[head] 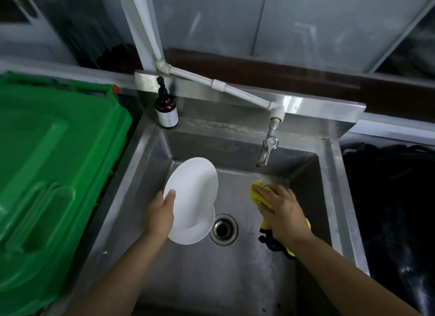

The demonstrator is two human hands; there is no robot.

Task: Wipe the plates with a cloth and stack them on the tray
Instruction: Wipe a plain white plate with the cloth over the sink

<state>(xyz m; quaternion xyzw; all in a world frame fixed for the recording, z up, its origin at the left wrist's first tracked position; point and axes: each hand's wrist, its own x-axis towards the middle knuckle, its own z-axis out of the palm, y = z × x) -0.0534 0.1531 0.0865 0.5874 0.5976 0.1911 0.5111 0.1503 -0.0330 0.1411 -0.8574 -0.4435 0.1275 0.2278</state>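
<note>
A white plate [194,188] is tilted up inside the steel sink [329,198], and my left hand [160,212] grips its near left rim with the thumb across the face. A second white plate [195,233] lies flat beneath it on the sink floor, left of the drain. My right hand [280,212] grips a yellow cloth [257,193] over the right side of the basin, apart from the plates. The cloth's dark-edged end hangs below my wrist. No tray is in view.
A tap [267,148] hangs over the back right of the sink, fed by a white pipe. A brown pump bottle [166,108] stands on the back left corner. The drain [223,229] sits mid-basin. A green bin lid [51,174] lies left, a dark bag [390,198] right.
</note>
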